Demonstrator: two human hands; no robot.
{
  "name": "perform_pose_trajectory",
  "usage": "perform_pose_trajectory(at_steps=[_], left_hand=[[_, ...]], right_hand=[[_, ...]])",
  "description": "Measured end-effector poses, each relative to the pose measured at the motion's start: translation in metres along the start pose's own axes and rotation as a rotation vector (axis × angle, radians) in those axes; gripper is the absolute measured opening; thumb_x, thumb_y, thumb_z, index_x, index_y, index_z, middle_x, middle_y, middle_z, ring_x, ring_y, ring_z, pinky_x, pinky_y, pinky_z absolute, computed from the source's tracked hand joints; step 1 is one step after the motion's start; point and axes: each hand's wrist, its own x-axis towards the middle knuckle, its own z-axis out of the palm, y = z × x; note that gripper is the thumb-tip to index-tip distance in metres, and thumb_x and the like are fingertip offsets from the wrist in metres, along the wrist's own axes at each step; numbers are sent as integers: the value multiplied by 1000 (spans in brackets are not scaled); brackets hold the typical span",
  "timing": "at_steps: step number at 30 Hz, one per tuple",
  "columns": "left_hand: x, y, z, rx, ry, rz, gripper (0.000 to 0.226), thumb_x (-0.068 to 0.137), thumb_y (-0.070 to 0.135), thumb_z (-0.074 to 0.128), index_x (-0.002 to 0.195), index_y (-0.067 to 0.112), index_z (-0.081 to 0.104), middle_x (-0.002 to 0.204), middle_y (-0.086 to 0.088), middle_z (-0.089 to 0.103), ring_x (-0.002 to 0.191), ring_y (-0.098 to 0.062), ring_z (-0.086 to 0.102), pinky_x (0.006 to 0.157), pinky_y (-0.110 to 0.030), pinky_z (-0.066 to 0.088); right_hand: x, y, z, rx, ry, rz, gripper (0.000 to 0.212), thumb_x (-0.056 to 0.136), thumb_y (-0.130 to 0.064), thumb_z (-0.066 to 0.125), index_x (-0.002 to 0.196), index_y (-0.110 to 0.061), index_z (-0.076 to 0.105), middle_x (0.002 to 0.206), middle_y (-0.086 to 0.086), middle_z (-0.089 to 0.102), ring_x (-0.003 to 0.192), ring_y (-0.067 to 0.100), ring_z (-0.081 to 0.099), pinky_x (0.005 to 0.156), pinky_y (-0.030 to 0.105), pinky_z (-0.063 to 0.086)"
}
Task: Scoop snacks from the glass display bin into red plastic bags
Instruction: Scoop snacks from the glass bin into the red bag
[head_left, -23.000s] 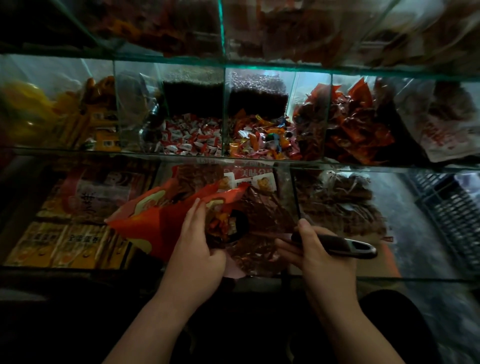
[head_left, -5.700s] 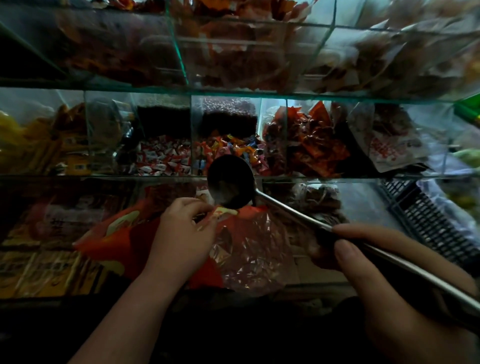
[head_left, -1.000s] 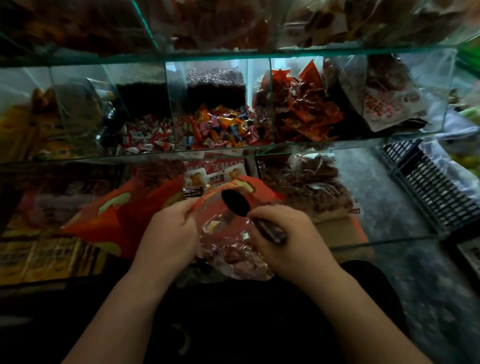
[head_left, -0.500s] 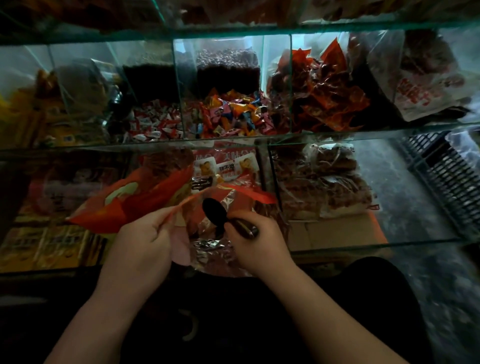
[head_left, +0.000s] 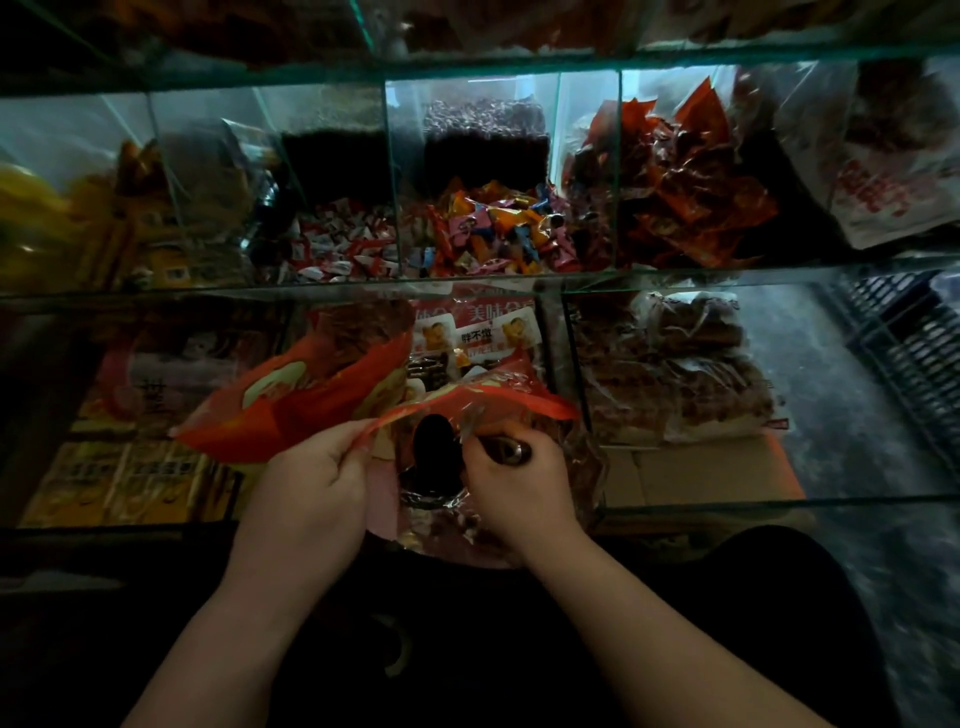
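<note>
My left hand (head_left: 317, 483) pinches the rim of a red plastic bag (head_left: 524, 400) and also holds a bunch of folded red bags (head_left: 291, 400) that stick out to the left. The open bag is partly clear and hangs in front of the lower glass bin (head_left: 675, 501); dark snacks lie at its bottom. My right hand (head_left: 519, 483) grips the short metal handle of a dark scoop (head_left: 434, 439) and the bag's right rim. The scoop's bowl points up at the bag's mouth. I cannot see whether the scoop holds anything.
Glass bins (head_left: 587, 273) on the shelf above hold colourful wrapped candies (head_left: 493, 228), red-and-white candies (head_left: 337, 249) and orange packets (head_left: 685, 197). Packaged brown snacks (head_left: 670, 364) lie lower right, yellow boxes (head_left: 124, 478) lower left. A dark plastic crate (head_left: 904, 353) stands on the floor at right.
The long scoop held out over the bag seconds ago is now gripped short at the bag's mouth. Over the last second both hands and the bag shifted slightly left in view.
</note>
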Motion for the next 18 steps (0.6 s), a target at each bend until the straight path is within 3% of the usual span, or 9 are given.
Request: perform_pose_trajectory(at_steps=[4, 7, 11, 15, 18], left_hand=[[3, -9, -1, -18, 52, 17, 25, 106, 31, 52, 108, 46, 73, 97, 47, 63, 96, 23, 57, 79, -16, 45], [2, -8, -3, -43, 76, 30, 26, 105, 33, 52, 103, 50, 72, 100, 43, 65, 98, 19, 59, 80, -16, 46], [2, 13, 7, -75, 28, 86, 35, 105, 27, 54, 88, 55, 67, 93, 43, 66, 91, 21, 60, 64, -1, 43], [11, 43, 14, -118, 12, 227, 39, 104, 22, 57, 89, 57, 65, 92, 46, 64, 92, 23, 59, 70, 3, 39], [23, 46, 0, -129, 105, 310, 24, 97, 40, 56, 96, 60, 69, 100, 41, 68, 95, 18, 62, 77, 1, 41]], right_hand=[[-1, -1, 1, 98, 28, 70, 20, 85, -28, 67, 70, -15, 70, 64, 2, 70, 58, 14, 68, 53, 25, 50], [-4, 1, -3, 98, 20, 57, 10, 86, -30, 69, 80, -26, 76, 73, -9, 75, 67, 4, 71, 58, 16, 54], [-6, -1, -11, 29, 30, -52, 6, 86, -22, 72, 85, -26, 76, 80, -17, 75, 75, -2, 70, 69, 16, 55], [-13, -9, -31, 74, 66, -163, 8, 88, -21, 73, 91, -27, 77, 85, -18, 76, 80, -3, 72, 72, 12, 54], [-22, -17, -41, 87, 119, -290, 5, 88, -23, 74, 93, -26, 75, 87, -16, 76, 81, -1, 73, 74, 14, 54]])
